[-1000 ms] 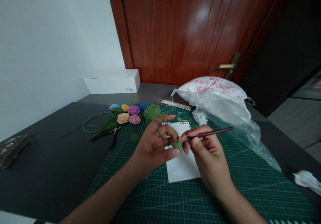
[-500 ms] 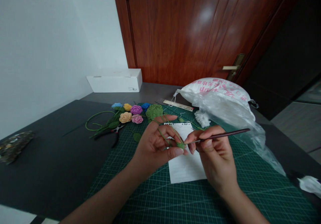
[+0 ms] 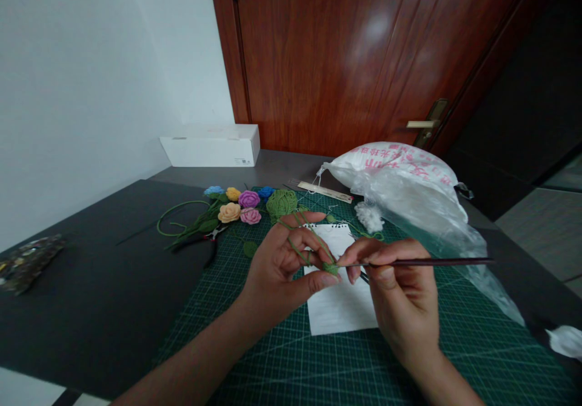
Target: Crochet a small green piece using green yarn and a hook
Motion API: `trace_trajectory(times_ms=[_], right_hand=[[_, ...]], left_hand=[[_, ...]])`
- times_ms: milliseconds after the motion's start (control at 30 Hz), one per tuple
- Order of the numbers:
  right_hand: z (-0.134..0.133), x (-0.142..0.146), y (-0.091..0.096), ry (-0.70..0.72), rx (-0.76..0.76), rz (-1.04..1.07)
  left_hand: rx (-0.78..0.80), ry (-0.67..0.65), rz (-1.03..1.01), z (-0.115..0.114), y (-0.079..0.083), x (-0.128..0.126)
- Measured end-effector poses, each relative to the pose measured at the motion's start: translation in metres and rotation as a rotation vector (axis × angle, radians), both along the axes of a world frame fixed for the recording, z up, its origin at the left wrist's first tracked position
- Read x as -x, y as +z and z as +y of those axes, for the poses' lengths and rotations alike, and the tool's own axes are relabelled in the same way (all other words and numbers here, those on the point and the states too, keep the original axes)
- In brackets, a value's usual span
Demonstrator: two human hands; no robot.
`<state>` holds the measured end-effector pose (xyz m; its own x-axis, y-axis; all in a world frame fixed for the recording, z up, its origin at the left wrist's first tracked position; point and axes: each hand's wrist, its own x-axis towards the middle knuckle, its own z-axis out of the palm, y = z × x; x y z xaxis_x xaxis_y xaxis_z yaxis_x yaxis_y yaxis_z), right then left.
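Observation:
My left hand (image 3: 284, 266) pinches a small green crochet piece (image 3: 330, 268) between thumb and fingers, with green yarn looped over its raised index finger. My right hand (image 3: 400, 291) is closed round a dark crochet hook (image 3: 431, 262), whose tip meets the green piece. The hook's handle points right, almost level. Both hands hover above a white spiral notepad (image 3: 339, 306) on a green cutting mat (image 3: 318, 357). The yarn runs back to a green yarn ball (image 3: 282, 203).
Several crocheted flowers (image 3: 239, 207) with green stems and dark pliers (image 3: 207, 242) lie at the mat's left. A white box (image 3: 211, 145) sits by the wall, a ruler (image 3: 325, 191) and white stuffing (image 3: 369, 217) behind the notepad, a plastic bag (image 3: 409, 194) at right.
The hook's handle has swung down from a raised slant to nearly level, and my right hand has shifted a little right. The left hand keeps its pinch on the green piece.

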<state>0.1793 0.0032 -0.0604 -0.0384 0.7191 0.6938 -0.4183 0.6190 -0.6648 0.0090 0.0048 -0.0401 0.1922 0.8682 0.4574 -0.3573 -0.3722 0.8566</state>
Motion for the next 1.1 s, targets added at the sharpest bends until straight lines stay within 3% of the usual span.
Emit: trace_trajectory(times_ms=[167, 367, 633, 967, 1033, 1100], right_hand=[[-0.002, -0.003, 0.0, -0.118, -0.134, -0.103], [-0.004, -0.014, -0.004, -0.287, -0.406, -0.34], [-0.007, -0.02, -0.008, -0.394, -0.497, -0.543], [-0.008, -0.013, -0.012, -0.368, -0.371, -0.466], [-0.008, -0.005, -0.011, -0.321, -0.276, -0.354], [-0.008, 0.005, -0.01, -0.241, -0.065, -0.156]], left_hand=[[-0.03, 0.036, 0.003, 0.0, 0.001, -0.002], [0.023, 0.016, -0.028, -0.002, 0.001, -0.001], [0.099, -0.026, -0.081, -0.003, 0.002, 0.0], [0.081, -0.001, -0.073, -0.004, 0.003, -0.001], [0.065, 0.007, -0.069, -0.004, 0.002, -0.002], [0.036, 0.027, -0.063, -0.002, 0.002, -0.001]])
